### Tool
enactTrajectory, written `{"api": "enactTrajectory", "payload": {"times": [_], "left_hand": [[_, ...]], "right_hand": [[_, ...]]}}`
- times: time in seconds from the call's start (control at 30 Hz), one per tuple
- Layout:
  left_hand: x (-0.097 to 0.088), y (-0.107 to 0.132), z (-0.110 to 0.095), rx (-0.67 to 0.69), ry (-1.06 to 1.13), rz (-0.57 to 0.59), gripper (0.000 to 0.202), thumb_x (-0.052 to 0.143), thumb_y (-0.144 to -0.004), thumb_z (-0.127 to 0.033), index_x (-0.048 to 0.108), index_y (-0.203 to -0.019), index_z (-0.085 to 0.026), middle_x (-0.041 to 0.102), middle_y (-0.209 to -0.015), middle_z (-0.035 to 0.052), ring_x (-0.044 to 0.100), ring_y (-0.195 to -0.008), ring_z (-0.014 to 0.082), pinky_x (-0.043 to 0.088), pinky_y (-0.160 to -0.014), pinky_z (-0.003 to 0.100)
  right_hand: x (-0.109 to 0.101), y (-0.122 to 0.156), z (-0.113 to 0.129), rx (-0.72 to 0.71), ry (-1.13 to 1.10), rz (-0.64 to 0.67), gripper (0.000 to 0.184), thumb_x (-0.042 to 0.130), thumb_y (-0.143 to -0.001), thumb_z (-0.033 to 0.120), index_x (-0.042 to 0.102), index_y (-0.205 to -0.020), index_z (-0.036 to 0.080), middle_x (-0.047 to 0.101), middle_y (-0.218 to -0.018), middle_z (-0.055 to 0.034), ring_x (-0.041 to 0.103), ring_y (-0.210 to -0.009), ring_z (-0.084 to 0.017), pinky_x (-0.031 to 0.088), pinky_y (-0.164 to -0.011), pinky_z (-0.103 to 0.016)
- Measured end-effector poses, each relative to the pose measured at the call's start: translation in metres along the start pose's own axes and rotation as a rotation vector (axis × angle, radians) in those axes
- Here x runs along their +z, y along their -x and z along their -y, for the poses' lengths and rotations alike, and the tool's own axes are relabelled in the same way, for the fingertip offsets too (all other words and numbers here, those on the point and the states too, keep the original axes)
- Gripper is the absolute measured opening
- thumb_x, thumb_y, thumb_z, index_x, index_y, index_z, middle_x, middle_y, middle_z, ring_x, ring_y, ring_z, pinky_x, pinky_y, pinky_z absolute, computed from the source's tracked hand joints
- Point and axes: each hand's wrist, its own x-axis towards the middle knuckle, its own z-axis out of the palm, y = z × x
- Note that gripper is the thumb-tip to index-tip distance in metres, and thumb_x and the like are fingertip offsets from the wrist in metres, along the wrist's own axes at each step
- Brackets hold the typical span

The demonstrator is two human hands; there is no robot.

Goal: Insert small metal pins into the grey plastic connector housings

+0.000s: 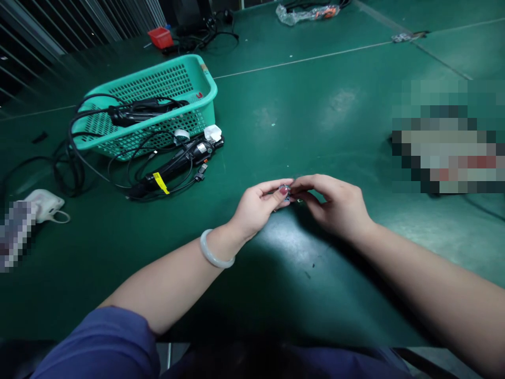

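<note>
My left hand (258, 202) is closed in a pinch, thumb over fingers, around a small shiny piece (287, 193) with clear and bluish glints. Its kind is too small and too covered to tell. From the other side, the fingertips of my right hand (335, 202) are pinched together against the same piece, with a gap showing between thumb and forefinger. Both hands meet above the green tabletop (268, 295), near its middle. A pale bangle (211, 250) circles my left wrist.
Left of centre stands a turquoise perforated basket (205, 100) holding a black corded device (138, 113). Against its near side lies a similar black device (177, 163) with cables and a yellow tag. A white charger-like block (45, 204) lies far left; a red bin (160, 38) stands behind.
</note>
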Motion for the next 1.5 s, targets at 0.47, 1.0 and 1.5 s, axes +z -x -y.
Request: {"api": "enactTrajectory", "payload": {"times": [0.47,1.0,1.5], "left_hand": [[0.003,0.000,0.000,-0.015,0.005,-0.064,0.026,0.070,-0.073,-0.017,0.072,-0.099,-0.018,0.073,-0.097,0.0059,0.065,-0.079,0.0112,0.050,-0.091,0.035],[-0.004,0.000,0.008,0.163,-0.235,-0.001,0.044,0.065,-0.072,-0.008,0.068,-0.113,-0.023,0.060,-0.111,0.0036,0.063,-0.095,0.0111,0.043,-0.102,0.031],[-0.002,0.002,0.010,0.159,-0.266,-0.023,0.045,0.064,-0.073,-0.011,0.066,-0.116,-0.024,0.057,-0.109,0.0029,0.063,-0.097,0.0122,0.043,-0.103,0.032]], "right_hand": [[0.009,-0.003,-0.005,0.207,-0.171,-0.082,0.005,0.064,-0.081,0.028,0.068,-0.082,0.025,0.073,-0.086,-0.0027,0.068,-0.081,-0.020,0.054,-0.078,-0.036],[0.003,-0.006,-0.010,0.156,-0.091,-0.016,0.011,0.061,-0.083,0.028,0.065,-0.074,0.024,0.071,-0.079,-0.0031,0.065,-0.076,-0.019,0.051,-0.073,-0.035],[0.006,-0.005,-0.008,0.182,-0.119,-0.061,0.011,0.061,-0.082,0.025,0.066,-0.072,0.023,0.072,-0.078,-0.0035,0.066,-0.075,-0.020,0.053,-0.073,-0.036]]}}
